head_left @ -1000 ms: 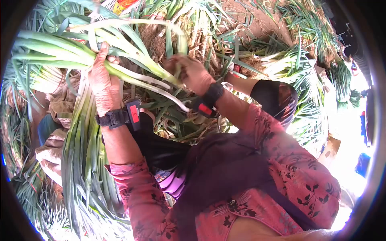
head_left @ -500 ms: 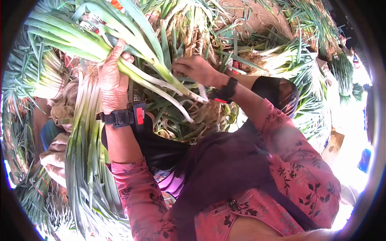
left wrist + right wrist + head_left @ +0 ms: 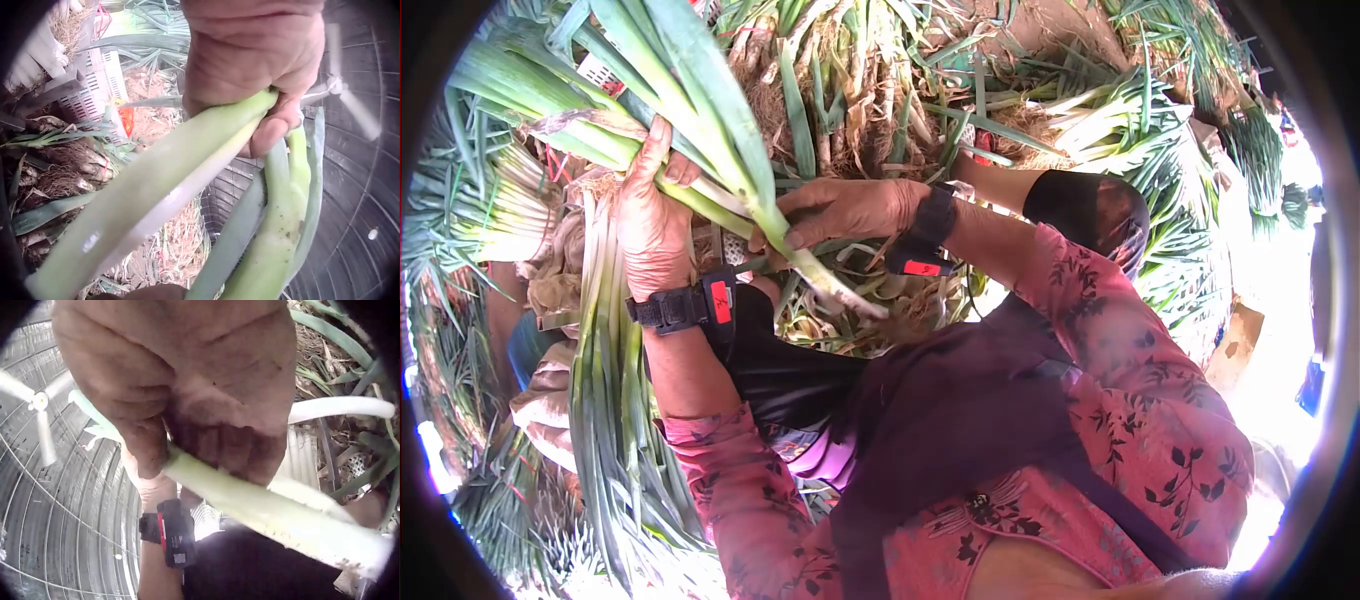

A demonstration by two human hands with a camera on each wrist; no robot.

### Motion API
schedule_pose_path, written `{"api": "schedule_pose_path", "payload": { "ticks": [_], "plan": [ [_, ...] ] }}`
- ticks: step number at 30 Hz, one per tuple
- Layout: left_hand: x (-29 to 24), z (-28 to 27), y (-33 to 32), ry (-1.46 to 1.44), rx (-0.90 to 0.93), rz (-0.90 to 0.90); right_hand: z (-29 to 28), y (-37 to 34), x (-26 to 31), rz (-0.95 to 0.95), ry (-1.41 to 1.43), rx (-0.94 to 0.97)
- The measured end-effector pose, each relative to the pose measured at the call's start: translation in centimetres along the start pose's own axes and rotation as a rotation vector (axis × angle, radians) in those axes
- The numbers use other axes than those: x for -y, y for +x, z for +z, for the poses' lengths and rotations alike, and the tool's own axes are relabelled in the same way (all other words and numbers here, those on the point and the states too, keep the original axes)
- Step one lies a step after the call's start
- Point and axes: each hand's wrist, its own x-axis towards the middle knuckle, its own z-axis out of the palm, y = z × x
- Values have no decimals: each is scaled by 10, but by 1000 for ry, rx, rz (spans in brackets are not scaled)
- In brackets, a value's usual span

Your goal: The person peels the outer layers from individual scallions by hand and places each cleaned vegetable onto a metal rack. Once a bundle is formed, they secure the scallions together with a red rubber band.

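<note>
My left hand (image 3: 655,215) grips several thick green onions by their stalks, their green leaves (image 3: 550,90) fanning out to the upper left. One green onion (image 3: 765,215) slants down to the right, its pale root end (image 3: 855,300) pointing towards my lap. Around that stalk curl the thumb and fingers of my right hand (image 3: 850,212). From below, the right wrist view shows the stalk (image 3: 275,515) crossing under the palm between thumb and fingers. Close to the left wrist camera, another pale stalk (image 3: 144,187) sticks out of the left hand. A dry, withered leaf (image 3: 585,122) lies along the held leaves.
Long green onions (image 3: 615,400) hang down beside my left forearm. Tied bundles (image 3: 510,205) lie at the left, and more piles (image 3: 1140,170) at the right. Rooty stalks (image 3: 850,100) stand ahead. Loose leaves and peelings (image 3: 900,300) cover the ground before my lap. A white basket (image 3: 103,87) stands nearby.
My right hand was pulling a pale strip, then stood apart from the stalks; now it has come left onto one stalk. The held green onions have swung, their leaves rising more steeply.
</note>
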Motion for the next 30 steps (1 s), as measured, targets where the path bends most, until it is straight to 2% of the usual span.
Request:
{"api": "schedule_pose_path", "payload": {
  "ticks": [1,3,5,6,7,10,12,13,14,15,17,18,19,21,23,25,27,28,29,30],
  "plan": [
    [0,-2,0,3,-3,1,2,1,1,-41,-64,3],
    [1,-6,2,-37,94,52,1,-2,0,-56,-18,-12],
    [-2,15,-6,32,216,31,1,-5,1,-89,-39,-259],
    [4,21,-8,134,236,56,-2,-4,3,-97,-94,-334],
    [8,20,-7,44,309,-15,0,-3,8,-103,-95,-337],
    [16,22,-12,165,276,-27,9,-8,26,-100,-396,-460],
    [18,22,-11,445,202,-66,10,-9,24,-107,-410,-486],
    [18,24,-11,442,204,-67,10,-10,22,-112,-427,-503],
    [18,26,-11,452,196,-81,4,-11,16,-72,-218,-506],
    [17,28,-11,463,187,-95,0,-12,10,-71,-220,-504],
    [18,24,-11,457,176,-92,-1,-10,3,-212,235,-460],
    [21,18,-8,353,147,-97,1,-7,-3,-278,342,-502],
    [23,18,-7,247,121,-102,6,-4,-4,-280,343,-504],
    [23,18,-6,204,65,-90,13,0,-5,-402,592,-569],
    [15,29,-5,113,203,-56,15,2,-7,-449,636,-607],
    [15,27,-5,106,175,-48,17,0,-7,-416,744,-663],
    [17,24,-5,155,36,-16,-9,2,-32,-447,800,-607],
    [18,22,-5,154,35,-15,-18,1,-40,-480,858,-551],
    [19,19,-2,167,-22,19,-8,-6,-30,-479,857,-551],
    [19,16,1,181,-78,54,3,-18,-18,-418,185,-751]
  ]
}}
